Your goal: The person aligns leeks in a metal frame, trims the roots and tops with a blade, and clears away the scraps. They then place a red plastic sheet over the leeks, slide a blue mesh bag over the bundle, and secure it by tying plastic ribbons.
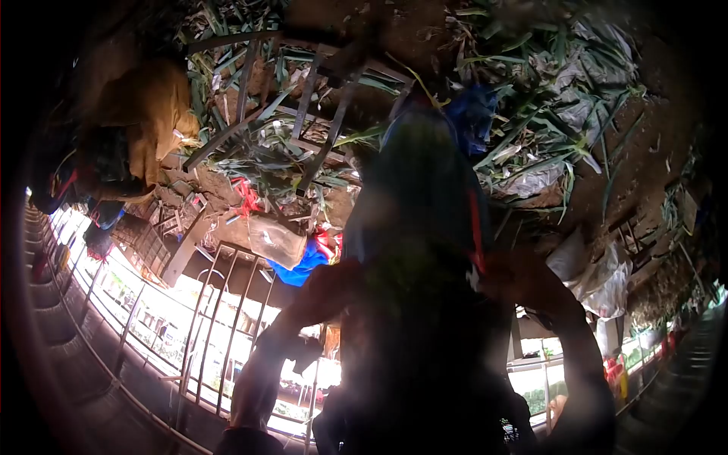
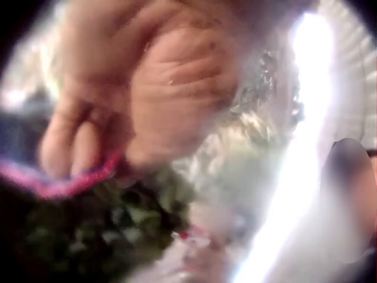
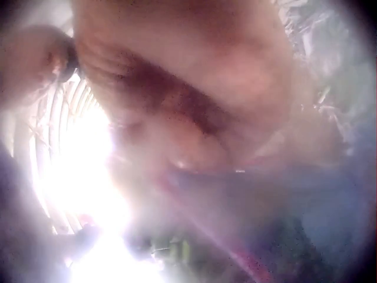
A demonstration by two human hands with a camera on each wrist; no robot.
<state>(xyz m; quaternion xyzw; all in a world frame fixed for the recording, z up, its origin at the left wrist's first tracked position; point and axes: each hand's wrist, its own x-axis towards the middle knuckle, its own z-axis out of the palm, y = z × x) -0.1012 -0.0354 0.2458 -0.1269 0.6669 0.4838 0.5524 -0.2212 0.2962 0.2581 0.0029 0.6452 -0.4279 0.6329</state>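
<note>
A large dark sack with a red edge fills the middle of the head view, in deep shadow. My left hand is at its left side. In the left wrist view, that hand's curled fingers grip the pinkish-red edge, with dark green leafy stuff just below. On the sack's other side, my right hand holds its edge beside a red strip. The right wrist view, hazy, has the bluish sack bunched under the curled fingers.
Long green leaves litter the brown ground around the sack. Wooden frames lie beyond it, near a tan sack at the left. A blue bag is close to my left hand. Metal railings stand at lower left, white plastic bags at right.
</note>
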